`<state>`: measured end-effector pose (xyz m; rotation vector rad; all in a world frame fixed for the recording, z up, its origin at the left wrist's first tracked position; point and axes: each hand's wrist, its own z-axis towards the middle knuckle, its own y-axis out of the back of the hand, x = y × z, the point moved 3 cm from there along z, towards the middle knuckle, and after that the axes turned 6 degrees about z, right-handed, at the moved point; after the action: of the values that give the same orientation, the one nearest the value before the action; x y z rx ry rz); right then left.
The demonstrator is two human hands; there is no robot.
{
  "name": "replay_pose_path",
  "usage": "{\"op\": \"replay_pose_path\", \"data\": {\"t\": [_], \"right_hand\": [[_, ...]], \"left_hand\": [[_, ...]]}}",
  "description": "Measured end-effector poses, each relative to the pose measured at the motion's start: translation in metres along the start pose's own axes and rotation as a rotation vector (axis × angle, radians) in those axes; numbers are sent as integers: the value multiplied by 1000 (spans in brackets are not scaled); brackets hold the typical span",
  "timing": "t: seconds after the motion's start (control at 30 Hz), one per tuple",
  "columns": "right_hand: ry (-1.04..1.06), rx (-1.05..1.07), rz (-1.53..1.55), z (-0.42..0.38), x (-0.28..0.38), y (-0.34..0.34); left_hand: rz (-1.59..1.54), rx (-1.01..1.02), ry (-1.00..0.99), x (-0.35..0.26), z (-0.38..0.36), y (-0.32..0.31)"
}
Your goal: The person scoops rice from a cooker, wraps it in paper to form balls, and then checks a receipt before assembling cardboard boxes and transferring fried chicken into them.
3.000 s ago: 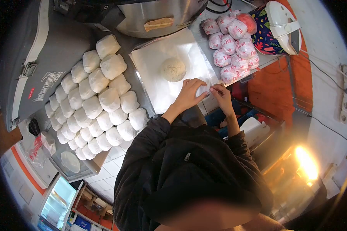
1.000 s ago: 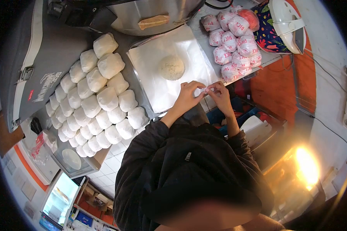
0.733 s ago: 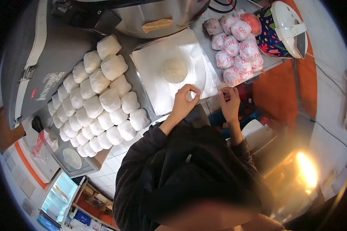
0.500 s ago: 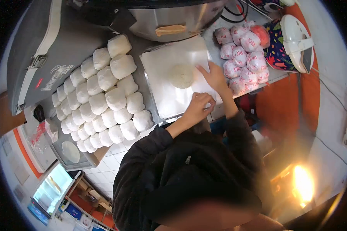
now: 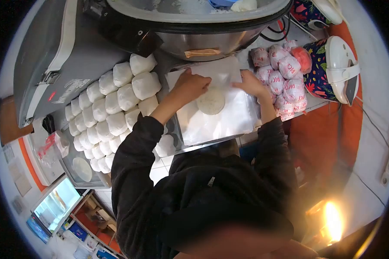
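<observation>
A flattened round mound of white rice lies on a stack of white wrapping paper on the counter. My left hand is beyond the rice and to its left, its fingers closed on the far part of the top sheet. To the right of the rice, my right hand has its fingers on the same sheet, slightly blurred. Between the hands the paper looks lifted and bent toward the rice, just reaching its far edge.
Rows of white paper-wrapped packets fill the left side. At the right sits a pile of red-printed wrapped packets beside a flowered rice cooker. A large open cooker, its grey lid at left, stands beyond the paper.
My left hand has moved from the near side of the rice to its far left. My right hand is still at the right. The view has tilted, showing more of the large cooker.
</observation>
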<state>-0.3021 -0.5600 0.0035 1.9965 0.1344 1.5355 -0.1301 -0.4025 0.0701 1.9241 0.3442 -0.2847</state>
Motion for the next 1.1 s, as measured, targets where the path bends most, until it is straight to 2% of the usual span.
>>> {"op": "replay_pose_path", "data": {"t": [0.03,0.07,0.1,0.13,0.17,0.2,0.23,0.27,0.33,0.37,0.4,0.43,0.5,0.53,0.57,0.63,0.67,0.7,0.8,0.87,0.9,0.97,1.0,1.07,1.1], "right_hand": [[-11,-4,7,-4,5,-4],[-227,-143,-9,-11,12,-6],[-438,-282,-31,-20,17,-6],[-436,-290,-34,-32,24,-12],[-363,-427,90,-52,33,-18],[-290,-559,215,-69,39,-23],[-291,-560,212,-82,40,-25],[-199,-406,123,-94,42,-29],[-126,-248,47,-112,45,-45],[-223,-381,164,-118,40,-47],[-314,-515,278,-122,37,-46],[-312,-517,278,-126,44,-41],[-463,-212,325,-132,60,-32],[-284,-108,387,-141,38,-48],[-282,-111,387,-146,42,-48],[-317,-275,310,-153,51,-47],[-163,-270,267,-153,52,-50],[-487,-111,730,-163,60,-54],[-408,78,625,-170,82,-63],[-318,-82,304,-173,73,-69],[-302,-66,306,-169,73,-73],[-507,-239,619,-168,69,-73],[-539,-298,527,-166,68,-72],[-168,-457,-141,-146,88,-61],[-60,-560,-284,-134,102,-57]], "left_hand": [[-55,89,-56,-9,-1,2],[-54,100,-64,-8,2,-1],[-181,212,-28,-3,8,-7],[-307,315,10,0,13,-12],[-304,309,5,3,14,-18],[-445,209,8,6,13,-24],[-586,109,12,9,12,-30],[-588,116,12,14,13,-36],[-638,279,-86,14,8,-52],[-636,285,-86,10,6,-57],[-626,192,-237,0,5,-58],[-614,99,-385,-11,0,-56],[-617,37,-384,-19,-8,-57],[-534,-22,-368,-21,-11,-58],[-449,-83,-353,-24,-13,-60],[-359,-138,-348,-32,-13,-61],[-276,-182,-325,-33,-17,-65],[-200,-252,-320,-33,-16,-77],[-161,-339,-309,-39,-25,-82],[-170,-374,-315,-38,-30,-83],[-172,-386,-330,-38,-33,-81],[-154,-373,-354,-35,-37,-80],[-145,-351,-391,-37,-38,-82],[-141,-363,-402,-39,-42,-82],[-131,-374,-411,-42,-43,-82]]}}
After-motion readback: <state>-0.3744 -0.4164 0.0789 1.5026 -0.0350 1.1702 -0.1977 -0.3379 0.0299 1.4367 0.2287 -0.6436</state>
